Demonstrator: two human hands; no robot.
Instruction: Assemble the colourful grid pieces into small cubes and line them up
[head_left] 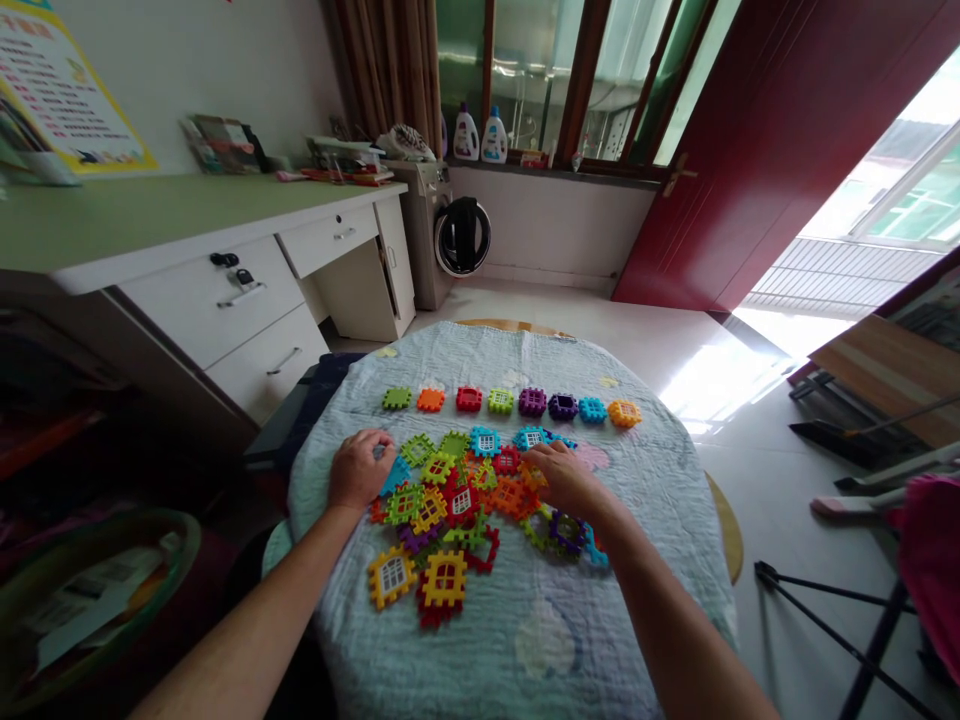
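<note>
My left hand point(363, 470) is at the left edge of a loose pile of plastic interlocking building tiles, its thumb and index finger curled toward each other. A blue tile point(395, 475) lies right beside those fingers; whether anything is between them is hidden. At the pile's right side, my right hand point(561, 478) reaches down with bent fingers on an orange tile point(534, 476). Between the hands lie red, green, yellow and orange tiles, among them a red tile with a white window point(461, 500). Nearer me are a yellow window tile point(392, 577) and another yellow tile point(443, 580).
Beyond the pile stands a row of several block pieces, from a green one point(397, 398) to an orange one point(624, 413). A pale quilted cloth point(630, 620) covers the round table. A desk point(187, 215) is at left, a folding stand point(832, 600) at right.
</note>
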